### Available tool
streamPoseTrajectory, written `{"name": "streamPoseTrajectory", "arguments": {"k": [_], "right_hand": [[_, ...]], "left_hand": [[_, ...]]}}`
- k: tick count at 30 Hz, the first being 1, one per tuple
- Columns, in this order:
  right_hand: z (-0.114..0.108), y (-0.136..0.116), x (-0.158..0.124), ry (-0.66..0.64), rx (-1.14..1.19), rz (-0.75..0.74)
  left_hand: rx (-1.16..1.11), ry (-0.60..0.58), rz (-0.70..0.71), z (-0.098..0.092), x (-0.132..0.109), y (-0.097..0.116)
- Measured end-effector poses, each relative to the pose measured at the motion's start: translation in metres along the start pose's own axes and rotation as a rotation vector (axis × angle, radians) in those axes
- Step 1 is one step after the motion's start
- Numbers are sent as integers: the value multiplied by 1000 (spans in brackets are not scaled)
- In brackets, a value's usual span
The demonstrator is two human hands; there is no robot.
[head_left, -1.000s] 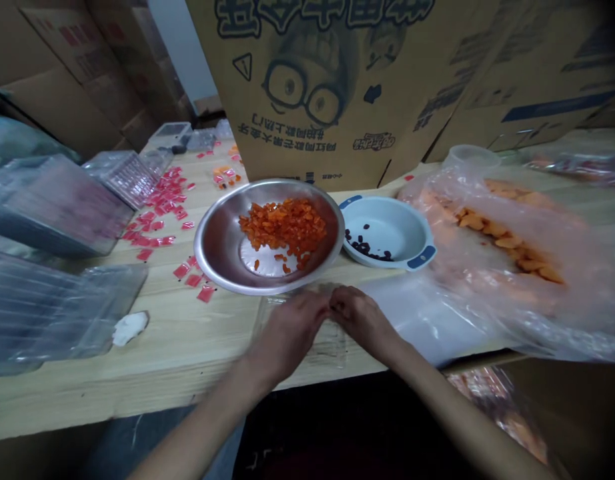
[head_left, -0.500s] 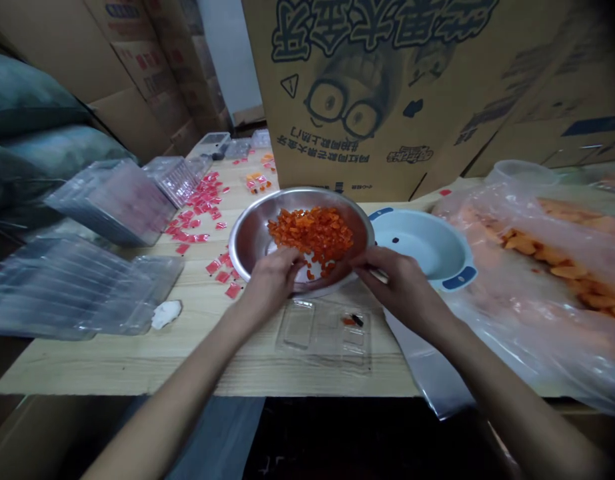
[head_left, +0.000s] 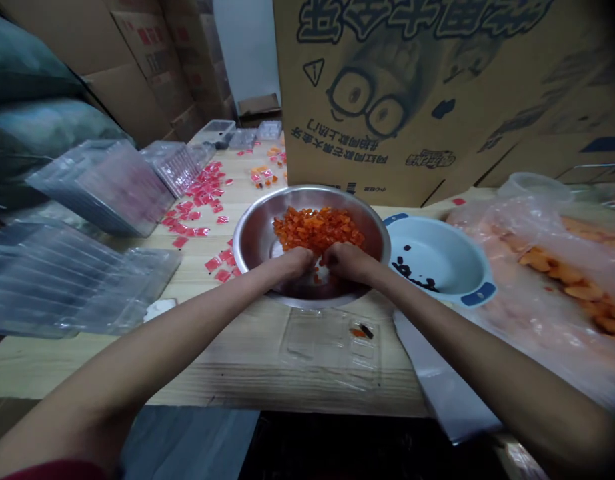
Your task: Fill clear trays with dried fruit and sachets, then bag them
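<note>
A steel bowl point(head_left: 247, 252) holds a heap of small orange diced pieces point(head_left: 315, 225), which look like dried fruit. Both hands reach into it over the near rim. My left hand point(head_left: 298, 261) is closed at the near edge of the heap, its fingertips hidden. Beside it, my right hand point(head_left: 348, 260) is also closed, fingers curled down toward a few loose pieces; what it holds is hidden. In front of the bowl lies a clear plastic tray point(head_left: 312, 343) with an orange piece and a dark piece in one compartment. A light blue basin point(head_left: 450, 257) with dark bits stands at the right.
Stacked clear plastic boxes point(head_left: 105, 187) and plastic trays point(head_left: 72, 273) stand at the left. Small red packets point(head_left: 202, 193) are scattered beside the bowl. A large carton point(head_left: 387, 160) blocks the back. At the right lies a plastic bag point(head_left: 532, 320) with orange slices.
Both hands have moved inward and deeper into the bowl, close together against the orange pieces. The view has shifted slightly, and more dark bits show in the blue basin.
</note>
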State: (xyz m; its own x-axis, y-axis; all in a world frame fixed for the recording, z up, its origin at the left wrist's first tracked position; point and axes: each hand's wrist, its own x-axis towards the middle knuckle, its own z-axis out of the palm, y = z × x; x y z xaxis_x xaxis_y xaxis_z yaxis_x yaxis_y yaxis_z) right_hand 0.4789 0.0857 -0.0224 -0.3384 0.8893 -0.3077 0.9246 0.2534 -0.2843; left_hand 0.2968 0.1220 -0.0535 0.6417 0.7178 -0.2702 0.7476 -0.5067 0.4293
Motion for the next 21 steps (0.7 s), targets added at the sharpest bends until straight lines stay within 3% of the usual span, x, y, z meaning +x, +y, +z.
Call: {"name": "streamPoseTrajectory", "arguments": {"k": [3,8,11,16,21], "right_hand": [[0,-2,-1,-37,-10,-52],[8,-17,4,-73,-3,-221],[9,-17,9,-46,-23,-229],[-5,-4,4,7,-23,-205],[-6,-1,-3,-94,-19,-252]], "left_hand": [[72,-19,-88,-10,-11,-7],[143,73,-181,-36,-39,-18],[190,109,-221,-45,-50,-21],[220,10,-169,-39,-46,-12],[246,-33,-131,-26,-40,1]]}}
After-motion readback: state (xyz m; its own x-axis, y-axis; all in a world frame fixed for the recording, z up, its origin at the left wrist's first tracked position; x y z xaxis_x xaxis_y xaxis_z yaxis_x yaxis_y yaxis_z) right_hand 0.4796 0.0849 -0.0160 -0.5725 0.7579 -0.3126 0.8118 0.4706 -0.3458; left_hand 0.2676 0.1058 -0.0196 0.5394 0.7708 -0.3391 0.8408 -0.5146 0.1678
